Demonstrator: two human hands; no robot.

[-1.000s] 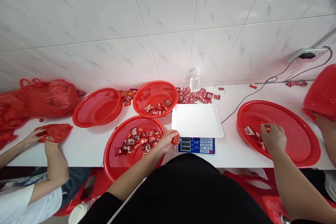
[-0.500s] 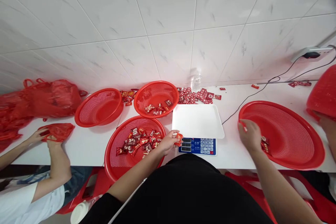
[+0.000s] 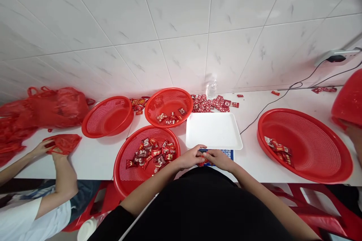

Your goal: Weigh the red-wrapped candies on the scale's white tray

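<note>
While both hands are brought together over the near edge of the white digital scale [image 3: 213, 131], small red wrapped candies [image 3: 203, 162] are pinched between them — the left hand [image 3: 191, 157] and the right hand [image 3: 219, 158] are each closed on the little bundle, fingertips meeting above the blue keypad, which is largely covered. The candies are held just short of the scale's white tray, presumably so that the count can be gathered before anything is set down for weighing. Just left of the left hand, the near red mesh basket [image 3: 122, 173] holds a heap of mixed wrapped sweets; a smaller red mesh basket [image 3: 169, 106] with a few pieces sits beyond it. The wide red mesh basket [image 3: 305, 147] lies well apart on the right, a short row of candies along its near-left wall. At far left, another person's hands work at a red plastic bag [image 3: 63, 143].

Compared with half a second earlier — the right hand has been withdrawn from the wide basket and carried across to meet the left; the left hand has shifted slightly rightward onto the keypad.
</note>
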